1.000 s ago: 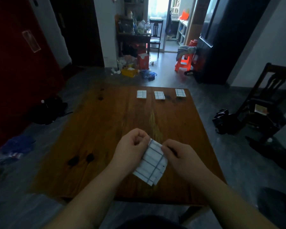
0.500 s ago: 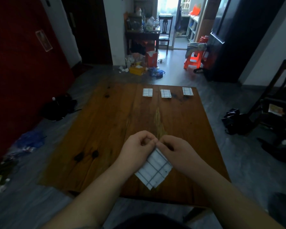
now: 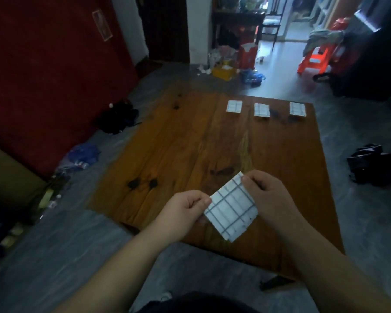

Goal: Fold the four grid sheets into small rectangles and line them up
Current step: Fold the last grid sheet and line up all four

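A white sheet with a dark grid [image 3: 231, 207], folded into a tilted rectangle, hangs above the near part of the wooden table [image 3: 190, 143]. My left hand [image 3: 183, 211] pinches its left corner and my right hand [image 3: 266, 195] pinches its upper right corner. Three small folded grid rectangles lie in a row along the table's far edge: one on the left [image 3: 234, 106], one in the middle [image 3: 261, 109], one on the right [image 3: 297, 109].
The floor around the table is cluttered: a dark bag [image 3: 116, 117] and blue plastic [image 3: 81, 155] at the left, a black bag [image 3: 368, 163] at the right, boxes and an orange stool [image 3: 314, 61] beyond. A red wall stands at the left.
My hands have moved apart, each to a corner of the folded sheet, which now shows wider between them. The view has swung to the left and down.
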Available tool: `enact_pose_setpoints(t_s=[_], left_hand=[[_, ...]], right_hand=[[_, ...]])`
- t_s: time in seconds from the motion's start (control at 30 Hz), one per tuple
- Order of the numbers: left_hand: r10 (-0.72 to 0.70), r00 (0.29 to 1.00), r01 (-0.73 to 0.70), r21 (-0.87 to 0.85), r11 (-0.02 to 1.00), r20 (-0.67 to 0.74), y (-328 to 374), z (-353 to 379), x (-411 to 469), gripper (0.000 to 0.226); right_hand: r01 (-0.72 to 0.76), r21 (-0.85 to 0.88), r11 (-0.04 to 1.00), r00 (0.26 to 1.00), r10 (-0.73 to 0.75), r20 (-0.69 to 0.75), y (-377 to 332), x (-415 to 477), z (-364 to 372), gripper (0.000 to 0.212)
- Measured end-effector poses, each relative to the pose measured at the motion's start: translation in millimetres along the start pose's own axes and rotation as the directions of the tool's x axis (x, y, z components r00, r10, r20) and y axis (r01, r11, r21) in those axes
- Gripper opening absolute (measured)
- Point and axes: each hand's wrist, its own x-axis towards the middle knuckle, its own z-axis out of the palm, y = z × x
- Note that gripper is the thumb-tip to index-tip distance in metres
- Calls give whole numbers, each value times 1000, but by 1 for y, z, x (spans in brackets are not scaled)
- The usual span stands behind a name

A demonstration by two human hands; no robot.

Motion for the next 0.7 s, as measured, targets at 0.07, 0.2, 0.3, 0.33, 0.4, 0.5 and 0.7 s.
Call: enact_pose_setpoints(t_s=[0.07,0.2,0.3,0.33,0.4,0.5,0.7], left_hand=[[-38,999,38,-2,999,-15,-10,-4,-8,23],[-82,997,83,62,995,-17,-15,-15,-18,25],[-80,997,80,108,991,-3,-11,-19,-22,31],[-73,997,75,124,989,-21,-13,-21,-23,35],[-70,994,80,126,989,-84,-19,-27,-27,36],[-82,986,88,36,995,-146,-34,-47,-46,36],[-95,974,52,-204,978,-206,-83,-112,-112,35]], right_hand=[[5,-11,1000,998,-5,55,7,3,12,25],[92,-33,995,979,-85,184,14,4,40,23],[134,7,991,934,-129,334,10,-1,67,24],[138,15,990,925,-134,356,8,-1,76,24],[163,1,987,927,-154,341,3,2,91,25],[143,-13,990,948,-133,291,-13,11,107,23],[143,-97,985,910,-93,404,-72,12,177,19]])
